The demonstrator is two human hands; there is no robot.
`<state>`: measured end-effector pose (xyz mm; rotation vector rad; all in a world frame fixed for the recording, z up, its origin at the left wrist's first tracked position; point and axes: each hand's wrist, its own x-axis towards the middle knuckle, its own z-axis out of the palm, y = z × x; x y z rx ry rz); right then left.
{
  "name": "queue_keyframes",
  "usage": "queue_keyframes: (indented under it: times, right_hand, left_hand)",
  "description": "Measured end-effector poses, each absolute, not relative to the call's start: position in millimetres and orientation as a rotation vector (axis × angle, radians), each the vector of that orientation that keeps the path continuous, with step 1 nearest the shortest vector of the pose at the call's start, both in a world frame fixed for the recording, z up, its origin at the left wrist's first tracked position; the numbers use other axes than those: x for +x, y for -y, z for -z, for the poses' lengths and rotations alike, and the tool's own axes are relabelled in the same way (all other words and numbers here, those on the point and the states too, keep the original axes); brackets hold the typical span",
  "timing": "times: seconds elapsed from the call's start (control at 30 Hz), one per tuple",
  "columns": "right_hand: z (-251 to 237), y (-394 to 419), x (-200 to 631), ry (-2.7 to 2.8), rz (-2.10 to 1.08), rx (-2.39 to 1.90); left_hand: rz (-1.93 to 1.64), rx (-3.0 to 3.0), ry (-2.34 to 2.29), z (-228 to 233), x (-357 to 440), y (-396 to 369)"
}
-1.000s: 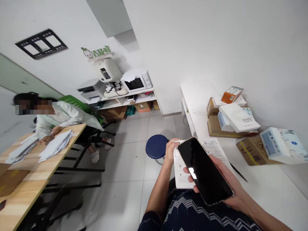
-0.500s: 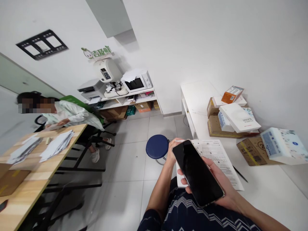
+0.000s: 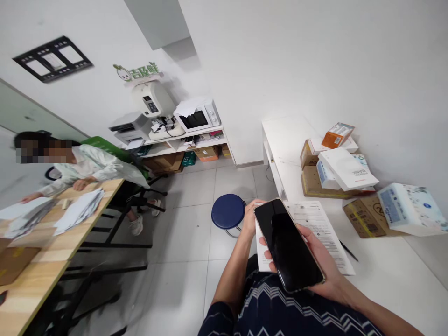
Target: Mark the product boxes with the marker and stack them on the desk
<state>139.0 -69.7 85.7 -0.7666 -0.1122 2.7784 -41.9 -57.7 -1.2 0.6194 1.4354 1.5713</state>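
1. Moved since half a second ago: co-worker's hands, then together at a sheet, now apart, one over the left paper stack, the other at the wooden desk's far edge.
2. Phone, black, screen dark: held above the near-left edge of the white desk, slanting across the papers.
3. Right hand: grip closed about the phone, thumb side at one long edge, fingertips showing at the other.
4. Left hand: at the papers' upper left corner, fingers partly behind the phone; whether the grip pinches cannot be told.
5. Papers: printed, print too small to read; middle covered by phone and right hand. Dark pen-like stick just beside their right edge.
6. Boxes along the desk's wall-side edge: white "POWER BANK" box and orange-and-white box on a pile; white-and-blue carton leaning on a cardboard box. Contents hidden.
7. Shelf unit: cardboard boxes in its lower compartments, microwave on top, interior indiscernible.
8. Brown carton, wooden desk's left side: cut off by the frame.
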Motion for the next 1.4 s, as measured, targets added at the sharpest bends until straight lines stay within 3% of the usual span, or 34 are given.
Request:
queue_keyframes:
  times: [0.9, 1.03, 1.17, 1.4]
  right_hand:
    - [-94, 64, 138, 0.208, -2.653, -0.922]
    - [-107, 51, 161, 0.302, -2.397, -1.007]
    - [-97, 24, 200, 0.484, -1.85, -1.063]
    - [54, -3, 237, 1.079, -1.218, -1.762]
  left_hand:
    - [-1.616, 0.454, -1.301, 13, -47, 53]
    - [-1.657, 0.305, -1.276, 30, -60, 55]
    - [-1.691, 0.077, -1.224, 54, -77, 69]
    - [-1.647, -0.191, -1.115, 81, -96, 98]
